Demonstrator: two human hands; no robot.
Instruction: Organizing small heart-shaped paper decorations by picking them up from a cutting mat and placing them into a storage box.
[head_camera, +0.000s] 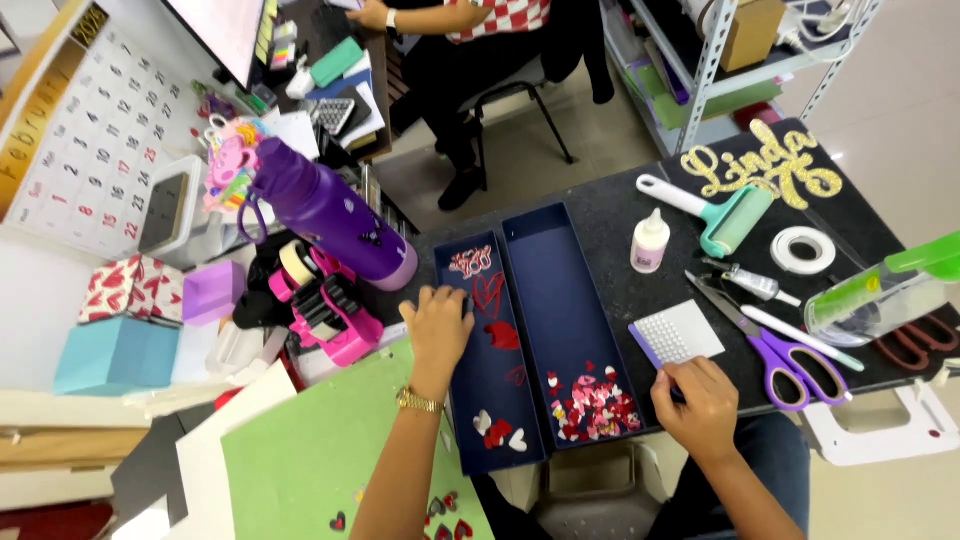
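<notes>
My left hand (438, 325) rests on the left rim of a dark blue tray (463, 372), fingers curled over its edge. That tray holds red paper hearts (502, 335) and a few white ones (497, 426). Beside it lies a second dark blue tray (568, 300) with a heap of small pink, red and white hearts (592, 407) at its near end. My right hand (704, 405) sits on the black table, fingers closed on the near corner of a small white sheet of foam dots with a purple backing (676, 338).
Purple-handled scissors (778, 357), a glue bottle (649, 241), a teal roller (722, 215), a tape roll (803, 249) and gold glitter lettering (760, 170) lie on the black table. A purple bottle (328, 213), pink tape dispenser (325, 300) and green paper (320, 450) are left. Another person sits at the far desk.
</notes>
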